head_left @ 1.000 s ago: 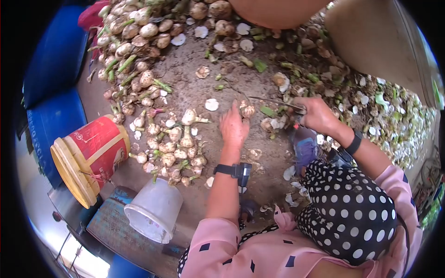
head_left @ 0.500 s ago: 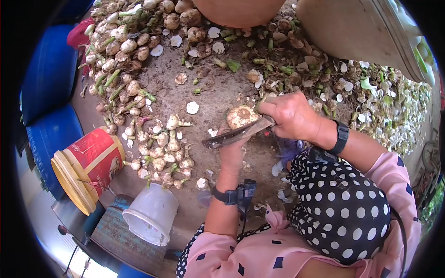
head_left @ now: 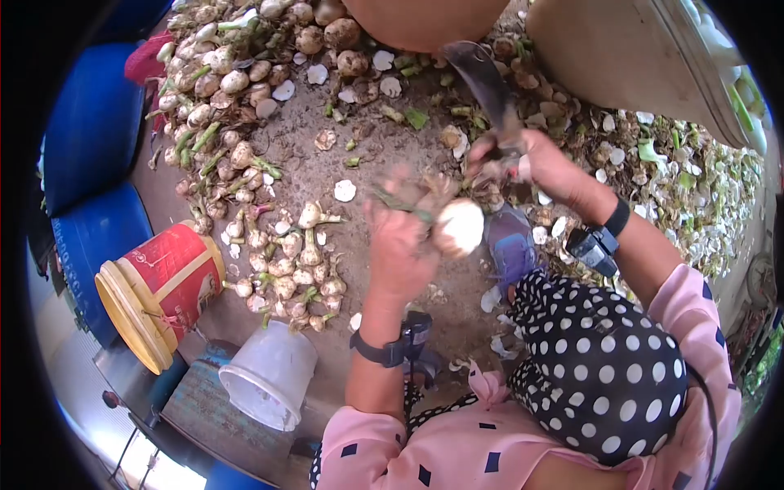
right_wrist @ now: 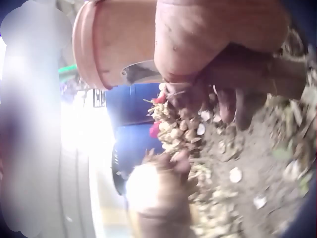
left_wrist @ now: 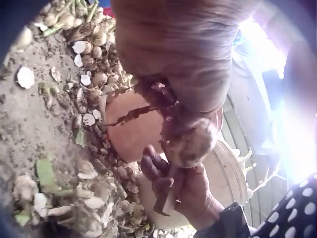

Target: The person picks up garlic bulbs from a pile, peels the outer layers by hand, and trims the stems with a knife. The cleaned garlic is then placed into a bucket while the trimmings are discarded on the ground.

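Observation:
In the head view the left hand (head_left: 402, 245) grips a pale bulb (head_left: 459, 228) by its stem side, the hand blurred. Close beside it the right hand (head_left: 543, 167) holds a curved knife (head_left: 483, 86), blade angled up and away from the body. The left wrist view has the bulb (left_wrist: 190, 146) under the left hand (left_wrist: 173, 64), with the right hand (left_wrist: 193, 193) just beyond it. Seen from the right wrist, the bulb (right_wrist: 143, 187) looks bright and blurred, and part of the blade (right_wrist: 141, 72) shows past the right hand (right_wrist: 213, 44).
Small bulbs (head_left: 284, 269) lie left of the hands, with a larger heap (head_left: 233, 82) behind. Peelings and trimmings (head_left: 678, 196) cover the right side. A red and yellow bucket (head_left: 175, 282), a white bucket (head_left: 273, 371) and an orange container (head_left: 425, 20) stand around.
The knife has swung from lying across the left hand to pointing up and away. The bulb has turned and moved toward the body and slightly right, its white side now showing.

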`<state>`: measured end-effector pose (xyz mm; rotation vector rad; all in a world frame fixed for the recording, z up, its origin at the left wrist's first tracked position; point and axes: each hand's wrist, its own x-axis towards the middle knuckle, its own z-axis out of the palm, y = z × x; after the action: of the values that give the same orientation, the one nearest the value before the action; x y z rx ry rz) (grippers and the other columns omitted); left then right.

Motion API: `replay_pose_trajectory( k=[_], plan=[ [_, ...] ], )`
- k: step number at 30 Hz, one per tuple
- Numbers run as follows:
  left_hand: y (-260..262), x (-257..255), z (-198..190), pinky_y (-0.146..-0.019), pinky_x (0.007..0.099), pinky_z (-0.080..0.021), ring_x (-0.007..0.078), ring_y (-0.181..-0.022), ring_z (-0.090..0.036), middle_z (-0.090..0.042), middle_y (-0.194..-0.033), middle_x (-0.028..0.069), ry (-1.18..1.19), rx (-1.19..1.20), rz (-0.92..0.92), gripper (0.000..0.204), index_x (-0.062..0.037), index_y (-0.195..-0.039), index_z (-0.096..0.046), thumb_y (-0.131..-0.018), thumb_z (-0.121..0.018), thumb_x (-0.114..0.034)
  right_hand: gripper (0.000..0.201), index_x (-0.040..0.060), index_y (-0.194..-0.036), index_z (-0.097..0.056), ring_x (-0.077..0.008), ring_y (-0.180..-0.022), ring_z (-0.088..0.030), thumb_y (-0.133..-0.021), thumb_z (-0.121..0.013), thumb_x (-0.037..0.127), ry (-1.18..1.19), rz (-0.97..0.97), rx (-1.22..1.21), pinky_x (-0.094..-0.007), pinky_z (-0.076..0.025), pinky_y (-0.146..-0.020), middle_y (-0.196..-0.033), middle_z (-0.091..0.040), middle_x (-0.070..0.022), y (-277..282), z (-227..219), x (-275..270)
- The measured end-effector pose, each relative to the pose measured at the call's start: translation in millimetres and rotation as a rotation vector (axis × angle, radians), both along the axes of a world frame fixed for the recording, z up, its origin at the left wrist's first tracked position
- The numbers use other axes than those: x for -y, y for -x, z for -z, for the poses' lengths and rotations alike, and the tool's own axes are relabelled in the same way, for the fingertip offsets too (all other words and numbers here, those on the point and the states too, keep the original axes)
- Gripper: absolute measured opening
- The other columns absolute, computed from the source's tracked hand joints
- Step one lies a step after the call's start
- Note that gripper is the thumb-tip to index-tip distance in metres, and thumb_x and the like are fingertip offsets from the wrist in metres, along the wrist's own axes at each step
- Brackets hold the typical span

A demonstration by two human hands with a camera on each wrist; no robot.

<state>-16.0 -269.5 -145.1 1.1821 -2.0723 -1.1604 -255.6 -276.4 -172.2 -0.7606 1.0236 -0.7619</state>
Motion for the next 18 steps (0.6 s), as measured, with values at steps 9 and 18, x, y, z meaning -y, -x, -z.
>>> replay_pose_trajectory(
  k=[9,18],
  plan=[
    [27.0,-25.4,4.7,-0.059,0.0275,-0.049,0.0156,-0.063,-0.061,-0.067,-0.083,0.0092,-0.906,-0.734,-0.873,0.025,0.0078,-0.1,-0.063,-0.085,-0.057,-0.011,0.027,0.0044,-0.096,-0.064,-0.0216,-0.074,-0.065,-0.069,-0.07,0.007,0.327,-0.295,-0.428,-0.0324,-0.052,-0.07,-0.081,-0.067,-0.0112,-48.5,-19.2,3.2],
    [-118.2,-3.6,-0.6,-0.081,0.0338,-0.05,0.0243,-0.088,-0.064,-0.067,-0.101,0.0129,-0.603,-0.071,-0.304,0.037,-0.0024,-0.112,-0.065,-0.076,-0.068,-0.012,0.038,0.0025,-0.1,-0.063,-0.0381,-0.085,-0.062,-0.063,-0.067,0.007,0.41,-0.342,-0.793,-0.0414,-0.049,-0.076,-0.089,-0.064,-0.0212,-8.4,42.7,4.5]
  ],
)
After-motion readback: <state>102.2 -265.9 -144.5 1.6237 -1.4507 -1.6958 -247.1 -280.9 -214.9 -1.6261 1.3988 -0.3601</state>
